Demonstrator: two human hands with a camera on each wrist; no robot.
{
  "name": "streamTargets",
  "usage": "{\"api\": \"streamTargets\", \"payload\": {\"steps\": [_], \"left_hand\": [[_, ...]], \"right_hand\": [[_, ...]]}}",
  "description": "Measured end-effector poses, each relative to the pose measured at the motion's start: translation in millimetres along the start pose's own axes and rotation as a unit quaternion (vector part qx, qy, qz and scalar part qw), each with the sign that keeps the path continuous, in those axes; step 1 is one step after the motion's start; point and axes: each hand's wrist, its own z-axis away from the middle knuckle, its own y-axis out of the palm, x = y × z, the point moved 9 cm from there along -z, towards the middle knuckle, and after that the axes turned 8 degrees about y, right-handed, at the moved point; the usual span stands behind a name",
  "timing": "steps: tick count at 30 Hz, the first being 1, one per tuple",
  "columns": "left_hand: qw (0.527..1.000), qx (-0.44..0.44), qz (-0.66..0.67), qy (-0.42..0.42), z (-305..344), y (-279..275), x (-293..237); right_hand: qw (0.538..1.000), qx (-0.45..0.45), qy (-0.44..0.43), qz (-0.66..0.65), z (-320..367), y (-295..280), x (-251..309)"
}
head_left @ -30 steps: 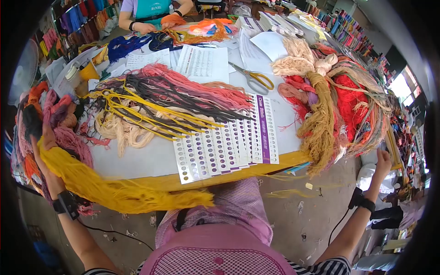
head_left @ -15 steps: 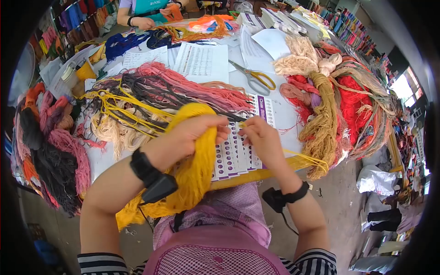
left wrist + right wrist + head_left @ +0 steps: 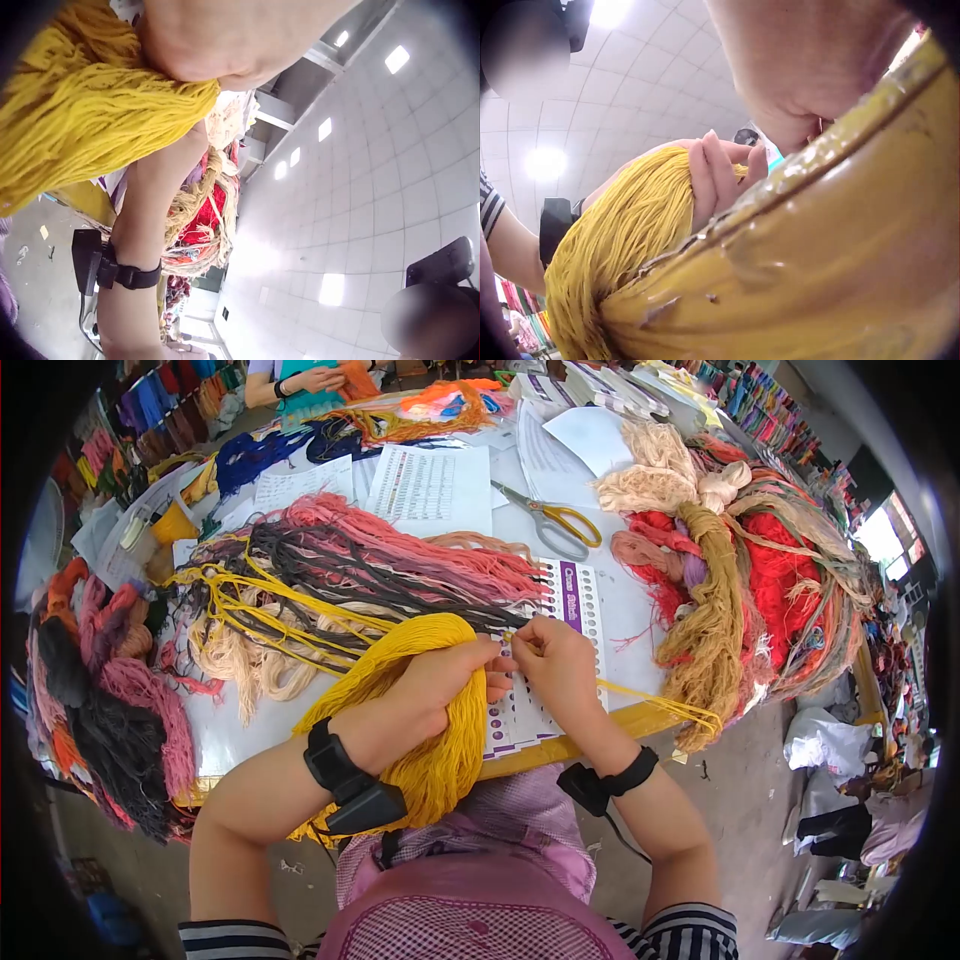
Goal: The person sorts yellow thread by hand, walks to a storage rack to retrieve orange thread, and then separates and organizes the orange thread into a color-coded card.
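Note:
A thick yellow skein of thread (image 3: 400,680) hangs through my left hand (image 3: 445,680), down past the table's front edge. In the right wrist view, the fingers (image 3: 712,176) of that hand curl around the skein. Beside it my right hand (image 3: 560,670) pinches a yellow strand over the punched thread cards (image 3: 530,710), its fingertips close to the left hand's. The loose yellow strand (image 3: 670,705) trails from behind the right hand toward the right. Yellow, black and pink threads (image 3: 390,560) run from the cards' holes to the left. Both hands partly cover the cards.
Scissors (image 3: 550,520) with yellow-lined handles lie behind the cards, near printed sheets (image 3: 430,490). A tan skein (image 3: 715,600) and red threads (image 3: 780,590) are heaped at the right, black and pink skeins (image 3: 110,710) at the left. Across the table another person's hand (image 3: 312,380) handles orange thread.
Both hands came in from the far left and right to meet over the cards, bringing the yellow skein along. Since half a second ago, they have shifted slightly and the skein's tail has swung rightward.

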Motion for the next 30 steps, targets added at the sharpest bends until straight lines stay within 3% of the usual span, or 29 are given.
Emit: {"api": "streamTargets", "payload": {"steps": [5, 8, 10, 12, 14, 16, 18, 20, 24, 25, 26, 28, 30], "left_hand": [[1.000, 0.012, -0.010, -0.016, -5.7, -5.9, -5.8], [1.000, 0.014, -0.022, 0.015, -8.0, -6.0, -14.1], [0.994, 0.000, -0.077, 0.073, -12.1, -3.9, -21.6], [0.994, 0.019, -0.091, 0.060, -18.0, 2.3, -14.0], [0.993, 0.029, -0.107, 0.046, -22.9, 0.3, -7.9], [0.987, 0.076, -0.114, 0.088, -22.1, 2.6, -15.7], [0.988, 0.056, -0.116, 0.083, -18.9, -7.4, -25.0], [0.999, 0.020, -0.029, 0.040, -14.5, -17.5, -35.8], [0.991, 0.134, 0.016, 0.009, -7.1, 3.8, -43.2], [0.982, 0.178, -0.060, 0.004, -13.4, 6.7, -32.1], [0.981, 0.184, -0.056, 0.006, -15.7, 10.0, -25.8], [0.958, 0.173, -0.227, 0.025, -14.0, 18.1, -13.8], [0.941, 0.211, -0.246, 0.103, -14.0, 17.4, -25.4]], "right_hand": [[0.999, 0.022, -0.034, 0.035, 5.4, -1.7, 14.1], [0.998, 0.059, -0.001, 0.030, 8.7, -4.7, 19.2], [0.987, 0.113, 0.060, -0.096, 6.1, -2.3, 4.8], [0.980, 0.143, 0.062, -0.121, 3.8, 1.8, 1.0], [0.983, 0.127, 0.100, -0.089, 3.7, 1.4, -1.4], [0.977, 0.145, 0.115, -0.108, 5.7, 5.8, -0.4], [0.987, 0.106, 0.086, -0.085, 0.8, 2.5, -3.2], [0.984, 0.122, 0.099, -0.089, 0.0, 11.0, -9.9], [0.983, 0.142, 0.116, -0.012, 3.8, 13.7, -1.3], [0.985, 0.129, 0.116, 0.016, 5.2, 10.3, 3.4], [0.986, 0.114, 0.114, 0.045, 5.9, 6.2, 6.8], [0.990, 0.089, 0.100, 0.036, 5.8, 2.7, 5.1], [0.987, 0.134, 0.076, 0.052, 6.5, 8.9, 10.1]]}}
